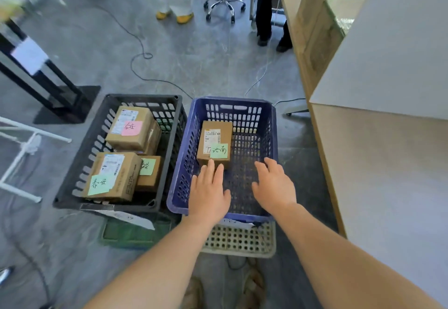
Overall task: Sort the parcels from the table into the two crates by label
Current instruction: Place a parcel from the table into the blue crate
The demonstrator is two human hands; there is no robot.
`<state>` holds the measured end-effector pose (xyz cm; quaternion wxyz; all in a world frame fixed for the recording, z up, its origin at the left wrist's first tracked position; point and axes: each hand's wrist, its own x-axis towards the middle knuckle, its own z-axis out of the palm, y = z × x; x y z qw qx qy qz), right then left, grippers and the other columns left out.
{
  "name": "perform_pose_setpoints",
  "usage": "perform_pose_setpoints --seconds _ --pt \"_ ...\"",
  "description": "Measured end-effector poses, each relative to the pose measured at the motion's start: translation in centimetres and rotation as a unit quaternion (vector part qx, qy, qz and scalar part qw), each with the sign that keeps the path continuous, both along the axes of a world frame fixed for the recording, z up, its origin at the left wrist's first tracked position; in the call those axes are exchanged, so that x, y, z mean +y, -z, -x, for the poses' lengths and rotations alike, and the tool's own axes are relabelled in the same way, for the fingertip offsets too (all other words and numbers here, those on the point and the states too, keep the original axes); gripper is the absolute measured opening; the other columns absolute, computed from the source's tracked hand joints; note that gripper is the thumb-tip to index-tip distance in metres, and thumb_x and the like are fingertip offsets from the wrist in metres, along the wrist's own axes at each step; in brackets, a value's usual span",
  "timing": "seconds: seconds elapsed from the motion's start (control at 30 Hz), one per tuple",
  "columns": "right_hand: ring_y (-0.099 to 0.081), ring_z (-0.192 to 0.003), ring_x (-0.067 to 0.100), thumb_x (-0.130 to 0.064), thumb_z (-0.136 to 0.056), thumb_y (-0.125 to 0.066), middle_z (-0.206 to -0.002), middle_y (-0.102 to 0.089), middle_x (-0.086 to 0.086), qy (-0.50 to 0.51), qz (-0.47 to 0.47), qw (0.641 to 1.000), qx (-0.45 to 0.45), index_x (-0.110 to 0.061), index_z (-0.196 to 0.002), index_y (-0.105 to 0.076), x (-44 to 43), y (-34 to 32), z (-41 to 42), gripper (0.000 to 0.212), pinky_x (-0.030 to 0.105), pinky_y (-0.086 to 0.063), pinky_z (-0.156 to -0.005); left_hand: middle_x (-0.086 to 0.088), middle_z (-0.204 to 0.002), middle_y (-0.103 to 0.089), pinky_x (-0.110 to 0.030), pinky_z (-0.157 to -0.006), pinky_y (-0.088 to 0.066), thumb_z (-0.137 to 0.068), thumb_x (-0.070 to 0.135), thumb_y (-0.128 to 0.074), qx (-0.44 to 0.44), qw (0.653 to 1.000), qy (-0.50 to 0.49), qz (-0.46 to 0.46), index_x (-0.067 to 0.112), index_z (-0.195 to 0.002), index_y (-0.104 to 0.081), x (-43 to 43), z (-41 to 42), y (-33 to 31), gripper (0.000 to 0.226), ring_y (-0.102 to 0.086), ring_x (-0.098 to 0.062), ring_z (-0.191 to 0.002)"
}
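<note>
Our left hand point(208, 187) flat, fingertips at parcel point(214, 136), gripping nothing | right hand point(274, 185) spread, empty | parcel sits far-left in blue crate point(272, 139) | step: drop-off looks done | next: we reach to table point(388, 199), read 1 label

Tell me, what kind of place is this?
Probably a warehouse or sorting workroom. Labelled cardboard parcels sit in a black crate and a blue crate. The floor is bare concrete, with a cable trailing across it and a rolling stool behind.
</note>
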<state>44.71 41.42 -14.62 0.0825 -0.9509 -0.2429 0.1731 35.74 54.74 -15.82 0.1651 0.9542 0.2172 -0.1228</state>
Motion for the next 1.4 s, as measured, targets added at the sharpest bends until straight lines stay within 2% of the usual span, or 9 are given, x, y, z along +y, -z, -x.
perform_pose_setpoints --seconds 0.23,0.37,0.5,0.67,0.87,1.1,1.4 --pt "-0.032 -0.137 0.023 -0.029 -0.095 -0.048 -0.152 -0.029 0.005 0.071 -0.026 0.995 -0.060 -0.019 -0.141 -0.036 -4.3 -4.3 6.8 0.049 0.036 -0.039 -0.104 -0.006 -0.162 0.008 -0.044 -0.120 -0.007 -0.099 0.041 -0.043 -0.015 0.999 0.039 -0.004 0.018 -0.154 -0.001 -4.3 4.8 -2.5 0.072 0.000 -0.023 -0.149" --pt "-0.025 -0.141 0.024 -0.029 -0.097 -0.047 -0.155 -0.024 0.006 0.125 -0.014 0.988 -0.092 -0.018 -0.145 -0.032 -6.6 -6.4 11.4 0.052 0.038 -0.030 -0.111 -0.005 -0.162 0.011 -0.045 -0.121 -0.004 -0.099 0.044 -0.041 -0.056 0.993 0.101 -0.007 0.019 -0.154 0.001 -5.5 7.1 -4.3 0.073 0.003 -0.023 -0.149" --pt "-0.023 -0.142 0.024 -0.033 -0.097 -0.047 -0.156 -0.022 0.006 0.168 0.003 0.979 -0.115 -0.018 -0.145 -0.031 -8.0 -7.8 16.7 0.053 0.038 -0.027 -0.112 -0.005 -0.161 0.012 -0.046 -0.120 -0.002 -0.099 0.049 -0.037 -0.098 0.984 0.148 -0.010 0.020 -0.154 0.001 -6.4 10.3 -6.3 0.073 0.006 -0.022 -0.149" --pt "-0.023 -0.141 0.024 -0.037 -0.097 -0.045 -0.156 -0.022 0.005 0.233 0.014 0.963 -0.137 -0.021 -0.146 -0.029 -10.4 -9.6 23.2 0.054 0.039 -0.025 -0.113 -0.006 -0.161 0.013 -0.050 -0.119 0.001 -0.098 0.055 -0.030 -0.102 0.972 0.211 -0.001 0.021 -0.154 0.003 -8.9 14.1 -7.3 0.073 0.009 -0.023 -0.149" --pt "-0.021 -0.142 0.026 -0.040 -0.097 -0.044 -0.158 -0.016 0.005 0.314 0.047 0.935 -0.160 -0.022 -0.145 -0.029 -15.7 -11.4 29.0 0.053 0.039 -0.022 -0.113 -0.009 -0.159 0.020 -0.051 -0.119 0.003 -0.096 0.060 -0.028 -0.111 0.946 0.304 -0.005 0.020 -0.153 0.010 -14.0 17.1 -8.6 0.079 0.013 -0.025 -0.148" --pt "-0.007 -0.146 0.028 -0.048 -0.095 -0.045 -0.161 0.001 0.005 0.361 0.091 0.908 -0.190 -0.028 -0.152 -0.008 -23.0 -12.8 36.3 0.071 0.045 -0.013 -0.119 -0.012 -0.158 0.024 -0.048 -0.120 0.002 -0.094 0.065 -0.029 -0.129 0.917 0.378 -0.003 0.020 -0.152 0.015 -21.3 22.1 -10.5 0.086 0.016 -0.027 -0.147" --pt "-0.012 -0.146 0.028 -0.049 -0.094 -0.046 -0.161 -0.005 0.006 0.448 0.113 0.859 -0.219 -0.026 -0.152 -0.012 -35.6 -14.3 50.8 0.071 0.047 -0.015 -0.118 -0.012 -0.157 0.025 -0.045 -0.121 -0.001 -0.095 0.062 -0.031 -0.136 0.870 0.473 0.013 0.021 -0.152 0.017 -35.7 33.8 -12.0 0.085 0.015 -0.028 -0.147"
